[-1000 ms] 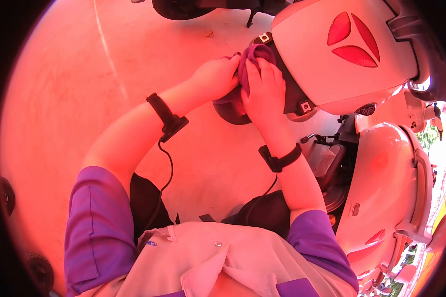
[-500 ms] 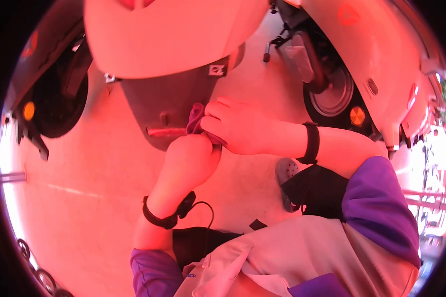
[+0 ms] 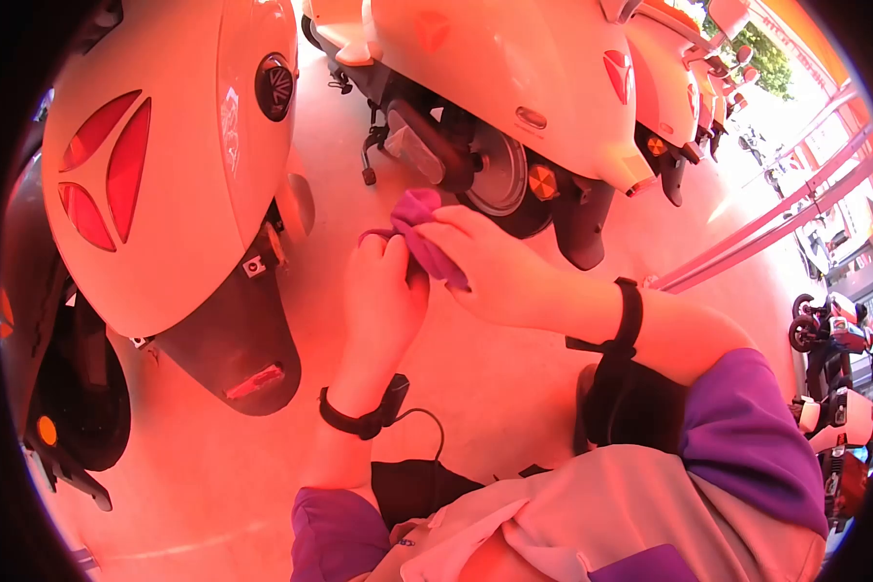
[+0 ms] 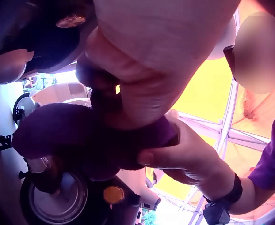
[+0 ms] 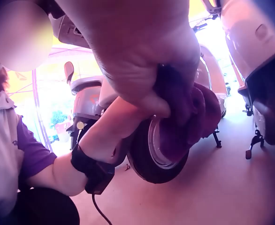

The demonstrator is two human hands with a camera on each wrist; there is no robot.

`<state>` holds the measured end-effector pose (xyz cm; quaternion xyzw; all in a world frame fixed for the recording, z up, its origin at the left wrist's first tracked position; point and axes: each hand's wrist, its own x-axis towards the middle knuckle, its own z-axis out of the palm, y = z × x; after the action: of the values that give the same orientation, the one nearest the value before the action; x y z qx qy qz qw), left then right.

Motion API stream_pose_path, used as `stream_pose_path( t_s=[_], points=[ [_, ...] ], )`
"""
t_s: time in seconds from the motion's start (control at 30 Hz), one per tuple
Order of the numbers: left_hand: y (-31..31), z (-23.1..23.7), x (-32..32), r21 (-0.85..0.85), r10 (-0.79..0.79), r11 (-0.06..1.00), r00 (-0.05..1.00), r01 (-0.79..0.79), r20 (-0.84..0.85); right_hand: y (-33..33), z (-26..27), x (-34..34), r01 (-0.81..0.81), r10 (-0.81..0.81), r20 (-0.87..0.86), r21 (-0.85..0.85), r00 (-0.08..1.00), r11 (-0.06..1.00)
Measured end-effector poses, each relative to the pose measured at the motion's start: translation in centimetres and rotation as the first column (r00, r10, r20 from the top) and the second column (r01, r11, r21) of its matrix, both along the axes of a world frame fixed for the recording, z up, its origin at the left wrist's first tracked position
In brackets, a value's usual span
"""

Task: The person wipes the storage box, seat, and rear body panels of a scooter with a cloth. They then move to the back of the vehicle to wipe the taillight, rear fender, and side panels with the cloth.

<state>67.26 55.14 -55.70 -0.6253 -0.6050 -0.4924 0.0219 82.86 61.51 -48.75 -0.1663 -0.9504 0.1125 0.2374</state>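
A bunched purple cloth is held between both hands in front of the body, in open air over the floor. My left hand grips its lower left side with the fingers curled in. From the right, my right hand pinches the cloth between thumb and fingers. In the left wrist view the cloth hangs in thick folds below the left palm. The right wrist view shows the cloth bulging out past the right fingers. The nearest thing is a dark rear fender with a red reflector, left of the hands.
The fender belongs to a pale scooter with red tail lights. Another pale scooter stands ahead, its rear wheel just beyond the hands. More scooters line up to the right, near a metal rail.
The hands with the cloth have left the fender and come away to its right. The head view has turned right, so the scooter now sits at the left.
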Motion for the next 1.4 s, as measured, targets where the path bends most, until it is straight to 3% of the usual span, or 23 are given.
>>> stream_pose_path(
  t_s=[0.03, 0.23, 0.33, 0.37, 0.47, 0.5, 0.53, 0.6, 0.67, 0.7, 0.73, 0.8, 0.87, 1.03, 1.2, 1.3, 1.4],
  points=[
    [-0.2, 0.4, 0.0, -0.022, 0.007, 1.000, 1.000, -0.007, -0.011, -0.1, -0.5, 0.6, -0.040, 0.040, 0.010, 0.036, 0.999, 0.999],
    [-1.1, 1.0, 1.8, -0.057, -0.001, 0.998, 0.993, -0.006, -0.120, 1.0, -2.5, 4.7, -0.066, 0.048, -0.086, -0.219, 0.995, 0.974],
    [-1.4, 1.7, 4.0, -0.119, 0.011, 0.992, 0.983, -0.034, -0.183, 3.0, -1.1, 8.8, -0.037, 0.034, -0.015, -0.269, 0.999, 0.962],
    [-1.2, 2.2, 5.0, -0.150, 0.014, 0.988, 0.976, -0.048, -0.217, 3.9, -0.3, 10.1, -0.046, 0.027, -0.072, -0.267, 0.997, 0.963],
    [0.2, 4.4, 9.3, -0.205, -0.035, 0.978, 0.999, 0.036, 0.005, 7.7, 2.9, 13.5, -0.052, -0.008, -0.230, -0.251, 0.973, 0.967],
    [0.6, 5.3, 10.7, -0.223, -0.038, 0.974, 0.999, 0.038, 0.006, 8.5, 5.3, 14.6, -0.053, -0.050, -0.220, -0.441, 0.974, 0.896],
    [1.4, 6.4, 11.9, -0.236, -0.035, 0.971, 0.999, 0.035, 0.006, 9.8, 6.0, 15.5, 0.008, -0.074, -0.255, -0.250, 0.964, 0.968],
    [4.1, 9.0, 14.1, -0.152, 0.030, 0.988, 0.999, -0.033, -0.017, 12.8, 7.8, 17.6, -0.001, -0.104, -0.444, -0.229, 0.890, 0.973],
    [7.8, 11.7, 15.4, -0.019, 0.153, 0.988, 0.981, -0.156, -0.121, 15.9, 10.0, 19.9, 0.069, -0.241, -0.503, -0.337, 0.830, 0.939],
    [9.8, 13.5, 16.4, 0.034, 0.183, 0.983, 0.963, -0.180, -0.200, 18.9, 9.4, 20.1, 0.045, -0.173, -0.665, -0.205, 0.726, 0.978],
    [12.1, 15.1, 17.4, 0.092, 0.218, 0.975, 0.936, -0.200, -0.275, 20.6, 10.7, 21.6, -0.018, -0.182, -0.632, -0.296, 0.754, 0.955],
    [16.7, 16.5, 18.2, 0.125, 0.254, 0.966, 0.918, -0.226, -0.305, 24.0, 10.6, 23.0, -0.027, -0.159, -0.689, -0.250, 0.707, 0.968],
    [20.8, 16.5, 18.7, 0.166, 0.269, 0.962, 0.863, -0.218, -0.427, 27.0, 7.0, 22.2, 0.157, -0.089, -0.848, -0.006, 0.522, 0.988],
    [23.4, 13.4, 24.0, 0.212, 0.263, 0.965, 0.587, -0.156, -0.765, 25.3, 2.8, 24.3, 0.103, -0.149, -0.627, -0.108, 0.764, 0.989],
    [21.0, 11.9, 25.7, -0.128, 0.088, 0.969, 0.780, -0.210, -0.620, 25.5, 2.3, 26.9, -0.093, -0.095, -0.557, -0.299, 0.825, 0.950],
    [20.6, 14.3, 27.5, -0.406, -0.071, 0.904, 0.889, -0.134, -0.453, 25.6, 2.7, 28.2, -0.157, -0.057, -0.498, -0.378, 0.865, 0.912],
    [20.9, 14.3, 27.1, -0.454, -0.191, 0.891, 0.918, 0.013, -0.349, 26.5, 3.4, 29.5, -0.224, 0.006, -0.400, -0.501, 0.916, 0.836]
  ],
)
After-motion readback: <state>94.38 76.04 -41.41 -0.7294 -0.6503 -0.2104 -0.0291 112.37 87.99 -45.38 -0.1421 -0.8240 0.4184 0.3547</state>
